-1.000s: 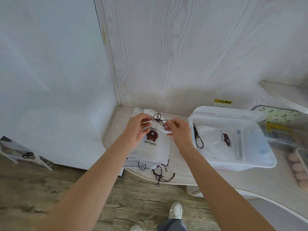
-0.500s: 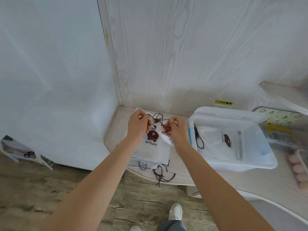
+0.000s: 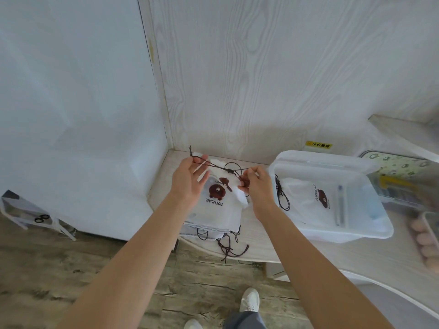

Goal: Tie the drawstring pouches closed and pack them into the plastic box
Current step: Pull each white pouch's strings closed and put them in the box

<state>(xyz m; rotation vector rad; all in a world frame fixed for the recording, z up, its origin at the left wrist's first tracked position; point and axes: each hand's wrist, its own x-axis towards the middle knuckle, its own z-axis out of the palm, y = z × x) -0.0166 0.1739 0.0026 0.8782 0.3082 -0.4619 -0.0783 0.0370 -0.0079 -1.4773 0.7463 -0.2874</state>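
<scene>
A stack of white drawstring pouches (image 3: 217, 211) with a brown bear print lies on the counter corner. The dark drawstring (image 3: 219, 167) of the top pouch stretches taut between my hands, with a knot near its middle. My left hand (image 3: 188, 180) pinches the cord's left end above the stack. My right hand (image 3: 256, 184) pinches the right end together with the pouch's gathered top. To the right stands the clear plastic box (image 3: 370, 230) with one tied pouch (image 3: 306, 200) inside.
Loose cord ends (image 3: 229, 249) hang over the counter's front edge. A wood-grain wall rises behind the counter and a white panel to the left. A clear container (image 3: 401, 188) and a tray of eggs (image 3: 425, 241) sit right of the box. My shoes show on the floor below.
My hands have drawn apart, the left moving left, and the drawstring now runs taut between them with the knot pulled small.
</scene>
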